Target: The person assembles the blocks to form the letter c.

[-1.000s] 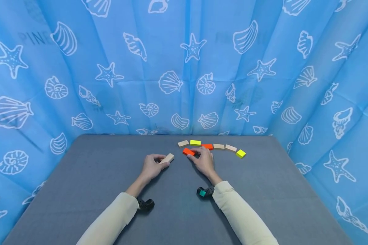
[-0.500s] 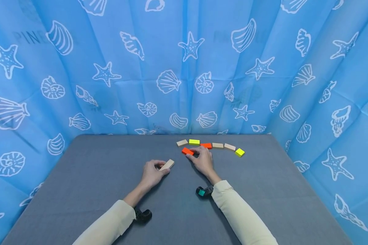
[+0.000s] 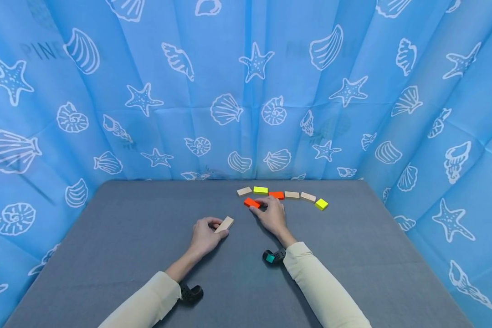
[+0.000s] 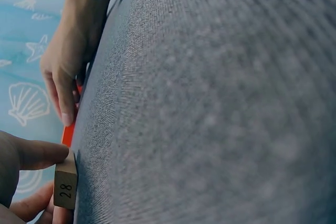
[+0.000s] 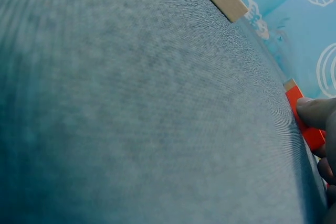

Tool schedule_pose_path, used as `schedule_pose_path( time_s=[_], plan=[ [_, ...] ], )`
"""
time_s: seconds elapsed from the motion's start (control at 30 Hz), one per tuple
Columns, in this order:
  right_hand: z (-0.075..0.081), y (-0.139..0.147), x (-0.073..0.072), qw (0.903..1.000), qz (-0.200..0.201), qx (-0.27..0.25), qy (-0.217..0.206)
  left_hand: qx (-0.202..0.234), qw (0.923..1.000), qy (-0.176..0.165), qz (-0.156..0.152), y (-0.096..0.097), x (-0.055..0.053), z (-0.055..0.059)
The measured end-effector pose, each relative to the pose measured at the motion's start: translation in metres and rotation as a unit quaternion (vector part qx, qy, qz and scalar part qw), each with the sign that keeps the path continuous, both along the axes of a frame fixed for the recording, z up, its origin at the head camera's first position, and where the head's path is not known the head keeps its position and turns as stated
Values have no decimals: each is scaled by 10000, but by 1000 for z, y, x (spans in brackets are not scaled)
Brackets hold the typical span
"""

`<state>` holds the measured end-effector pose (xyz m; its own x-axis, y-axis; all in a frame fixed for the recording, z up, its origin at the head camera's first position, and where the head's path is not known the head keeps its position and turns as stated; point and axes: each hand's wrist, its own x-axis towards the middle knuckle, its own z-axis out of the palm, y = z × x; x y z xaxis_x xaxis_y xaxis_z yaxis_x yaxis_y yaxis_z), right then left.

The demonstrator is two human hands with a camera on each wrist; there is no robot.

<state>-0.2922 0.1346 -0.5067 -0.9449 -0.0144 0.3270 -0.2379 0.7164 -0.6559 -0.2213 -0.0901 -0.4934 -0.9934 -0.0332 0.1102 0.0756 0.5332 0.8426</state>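
Observation:
My left hand pinches a plain wooden block between thumb and fingers, left of the middle of the table. In the left wrist view the end of this wooden block bears the number 28. Farther back and to the right, my right hand holds an orange-red block by its right end. The right wrist view has the thumb lying along this orange-red block, low over the grey cloth. The two held blocks are apart.
Behind the right hand, a curved row of blocks runs along the table's back: wooden, yellow, orange-red, two more wooden ones, then a yellow block at the right. A blue shell-print curtain hangs behind.
My left hand has drawn the wooden block slightly toward the front of the table and turned it a little steeper. The right hand stays on the orange-red block, nearly still.

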Motion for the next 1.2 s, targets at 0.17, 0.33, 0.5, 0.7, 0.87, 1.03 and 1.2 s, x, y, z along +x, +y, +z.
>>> schedule_pose_path(
  time_s=[0.17, 0.33, 0.5, 0.7, 0.87, 1.03, 1.2],
  plan=[
    [0, -1, 0, 10000, -24, -47, -66, -80, 9999, -88, -22, 0, -1, 1],
    [2, -1, 1, 9998, -25, -133, -132, -100, 9997, -177, -98, -1, -4, 3],
    [3, -1, 2, 9999, -24, -119, -110, -166, 9994, -257, -151, -1, -4, 5],
    [2, 0, 2, 9999, -13, -116, -123, -277, 9989, -375, -73, 1, -5, 5],
    [1, 0, 1, 9997, -35, -133, -179, -321, 9985, -450, -8, 2, -6, 6],
    [1, 0, 1, 9998, -45, -105, -151, -265, 9987, -442, -30, 2, -6, 6],
    [1, 1, 1, 9999, -7, -74, -122, -195, 9986, -492, -37, 2, -4, 5]
  ],
)
